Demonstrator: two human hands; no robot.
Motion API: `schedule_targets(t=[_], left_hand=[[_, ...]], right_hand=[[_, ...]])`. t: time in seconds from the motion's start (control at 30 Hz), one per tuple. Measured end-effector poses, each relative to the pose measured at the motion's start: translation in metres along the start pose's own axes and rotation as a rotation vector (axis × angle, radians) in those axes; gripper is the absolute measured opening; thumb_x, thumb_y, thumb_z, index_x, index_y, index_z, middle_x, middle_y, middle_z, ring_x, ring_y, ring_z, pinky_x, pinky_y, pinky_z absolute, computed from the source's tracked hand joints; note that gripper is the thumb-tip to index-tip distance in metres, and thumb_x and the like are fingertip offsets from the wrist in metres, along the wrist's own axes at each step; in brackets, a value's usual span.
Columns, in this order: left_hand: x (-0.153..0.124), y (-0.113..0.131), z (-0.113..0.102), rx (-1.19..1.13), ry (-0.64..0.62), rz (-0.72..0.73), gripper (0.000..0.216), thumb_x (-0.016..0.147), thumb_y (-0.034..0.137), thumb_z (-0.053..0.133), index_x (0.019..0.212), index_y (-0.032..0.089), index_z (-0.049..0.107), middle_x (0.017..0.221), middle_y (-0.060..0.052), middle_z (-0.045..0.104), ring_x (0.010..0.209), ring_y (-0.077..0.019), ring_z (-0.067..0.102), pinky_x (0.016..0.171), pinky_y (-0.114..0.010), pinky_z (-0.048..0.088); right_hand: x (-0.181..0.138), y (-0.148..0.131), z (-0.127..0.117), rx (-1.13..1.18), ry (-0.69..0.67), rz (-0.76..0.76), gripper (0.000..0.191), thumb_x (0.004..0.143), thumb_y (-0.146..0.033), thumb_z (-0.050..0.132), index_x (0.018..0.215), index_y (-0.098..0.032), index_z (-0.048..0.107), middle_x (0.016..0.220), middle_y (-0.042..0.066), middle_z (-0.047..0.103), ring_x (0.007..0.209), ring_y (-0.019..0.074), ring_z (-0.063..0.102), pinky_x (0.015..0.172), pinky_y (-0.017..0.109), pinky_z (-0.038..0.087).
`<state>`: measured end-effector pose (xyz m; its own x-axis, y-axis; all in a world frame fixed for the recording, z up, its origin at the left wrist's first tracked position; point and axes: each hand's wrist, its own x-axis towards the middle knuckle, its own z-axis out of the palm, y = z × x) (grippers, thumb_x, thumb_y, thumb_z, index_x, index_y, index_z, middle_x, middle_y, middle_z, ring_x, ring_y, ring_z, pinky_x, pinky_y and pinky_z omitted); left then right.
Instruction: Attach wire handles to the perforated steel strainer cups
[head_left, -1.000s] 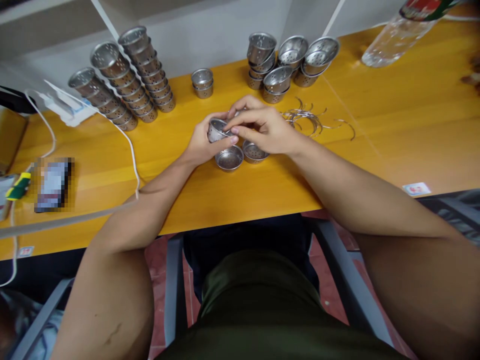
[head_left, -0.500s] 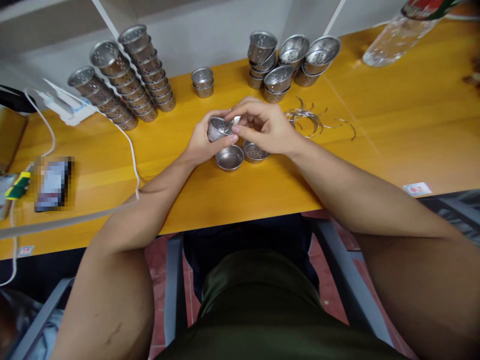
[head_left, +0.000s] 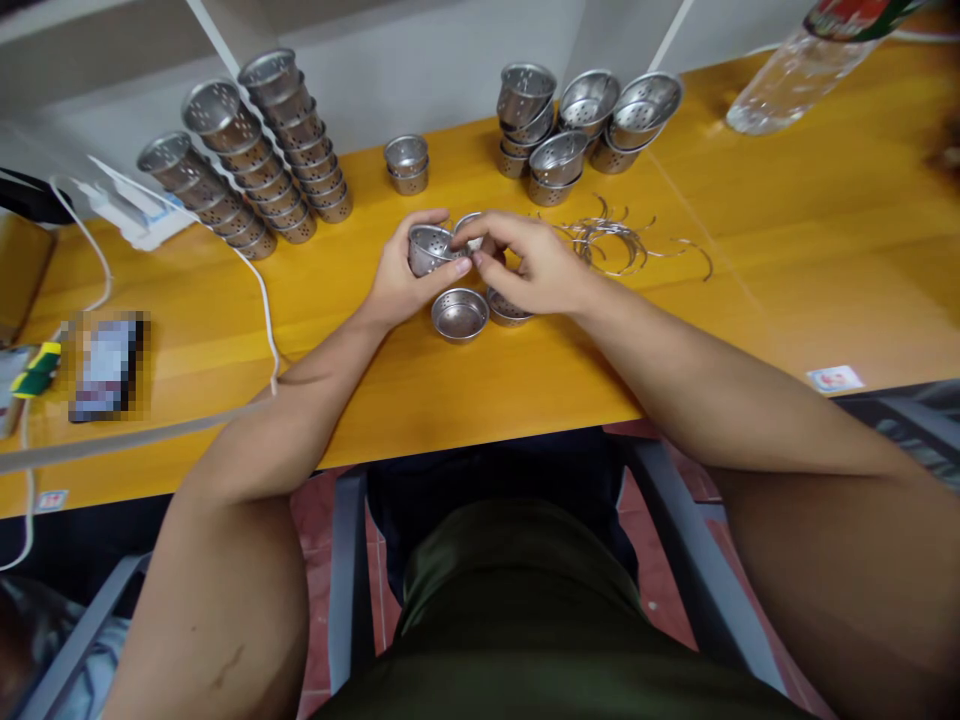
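Observation:
My left hand (head_left: 400, 275) is wrapped round a small perforated metal cup (head_left: 429, 250), its open mouth tilted up. The fingers of my right hand (head_left: 529, 262) are pinched together at the right side of this cup; what lies between them, if anything, is too small to make out. Part of another metal cup (head_left: 468, 228) shows just behind the right fingertips. On the table below the hands stand a shallow metal cup (head_left: 460, 315) and a perforated cup (head_left: 510, 308), the latter partly covered by my right hand. Thin curved metal wires (head_left: 615, 245) lie beyond my right wrist.
Tall leaning stacks of perforated cups (head_left: 259, 165) stand at the back left, with a short stack (head_left: 407, 165) beside them. More stacked cups (head_left: 559, 165) are at the back right, near a clear bottle (head_left: 780, 90). A white cable (head_left: 259, 285) and a phone (head_left: 109, 368) lie left.
My left hand and the held cup have shifted slightly left. The right fingers have moved a little, showing more of the cup behind them.

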<state>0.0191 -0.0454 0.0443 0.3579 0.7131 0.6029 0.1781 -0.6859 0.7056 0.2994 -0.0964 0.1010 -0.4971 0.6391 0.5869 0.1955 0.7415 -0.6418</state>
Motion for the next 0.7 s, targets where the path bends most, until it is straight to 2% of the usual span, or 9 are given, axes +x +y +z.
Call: schedule_targets(t=[0.17,0.37,0.57,0.7], left_hand=[[0.0,0.004,0.0,0.016,-0.004,-0.017,0.109,0.089,0.106,0.102,0.161,0.028,0.076,0.159,-0.016,0.089,0.154,-0.0415,0.087,0.142,-0.062,0.069],[0.0,0.007,0.0,0.002,0.028,-0.026,0.109,0.086,0.108,0.102,0.156,0.028,0.079,0.152,-0.013,0.09,0.149,-0.0409,0.089,0.141,-0.064,0.07],[-0.003,-0.001,-0.002,0.038,0.006,-0.039,0.107,0.092,0.107,0.099,0.163,0.031,0.076,0.158,-0.014,0.088,0.157,-0.0421,0.086,0.145,-0.063,0.068],[-0.003,-0.011,-0.002,0.019,0.002,0.005,0.108,0.093,0.108,0.098,0.167,0.033,0.073,0.158,-0.013,0.086,0.156,-0.0431,0.086,0.144,-0.066,0.068]], right_hand=[[0.001,0.002,0.0,-0.01,0.088,-0.012,0.051,0.115,-0.057,0.092,0.158,-0.033,0.081,0.156,0.014,0.078,0.119,0.0367,0.082,0.106,0.054,0.077],[0.0,0.0,-0.007,-0.053,0.026,0.021,0.047,0.113,-0.053,0.091,0.155,-0.032,0.084,0.134,0.011,0.082,0.109,0.0345,0.081,0.107,0.051,0.076],[0.001,0.002,-0.013,-0.178,-0.027,-0.086,0.049,0.118,-0.053,0.086,0.162,-0.032,0.081,0.144,0.012,0.081,0.111,0.0344,0.082,0.106,0.054,0.076],[0.0,0.003,-0.015,-0.203,-0.09,-0.112,0.054,0.119,-0.051,0.083,0.169,-0.031,0.077,0.146,0.011,0.083,0.109,0.0315,0.082,0.105,0.051,0.075]])
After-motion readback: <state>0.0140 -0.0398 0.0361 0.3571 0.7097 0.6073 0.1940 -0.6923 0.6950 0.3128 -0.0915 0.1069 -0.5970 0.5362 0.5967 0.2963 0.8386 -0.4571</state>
